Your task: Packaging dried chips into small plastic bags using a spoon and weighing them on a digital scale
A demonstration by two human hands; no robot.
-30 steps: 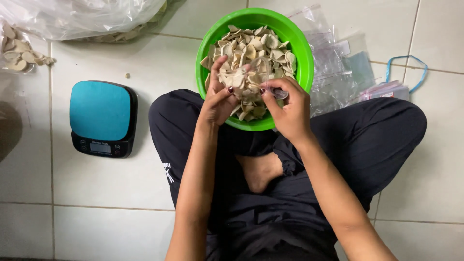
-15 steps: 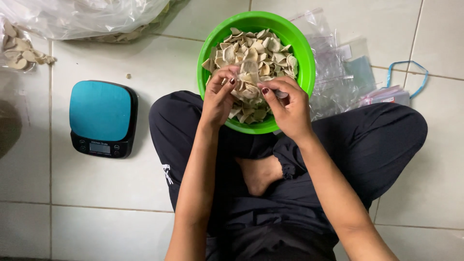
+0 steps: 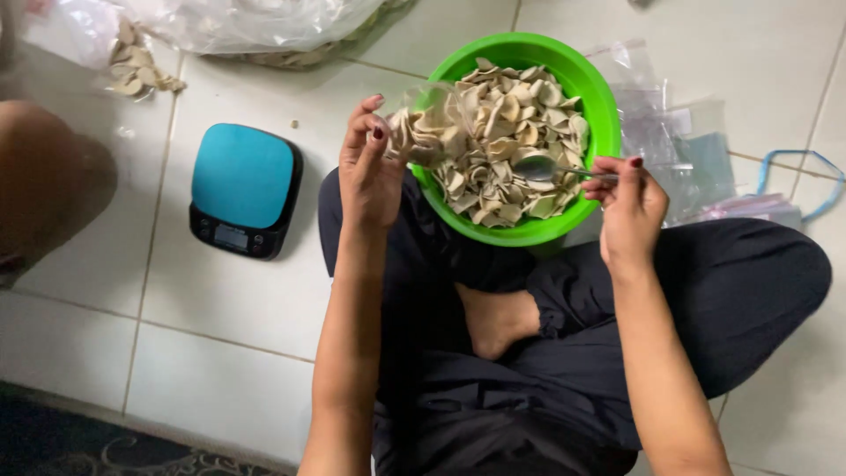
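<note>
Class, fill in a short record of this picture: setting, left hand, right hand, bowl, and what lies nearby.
Setting: person sitting cross-legged on tiled floor
Left hand: holds a small clear bag partly filled with pale chips
Right hand: holds a metal spoon over the bowl
Bowl: green, full of pale curved chips
Nearby: blue kitchen scale at left; empty clear bags at right

Large plastic bag [image 3: 256, 22] top cut off, contents perhaps chips.
</note>
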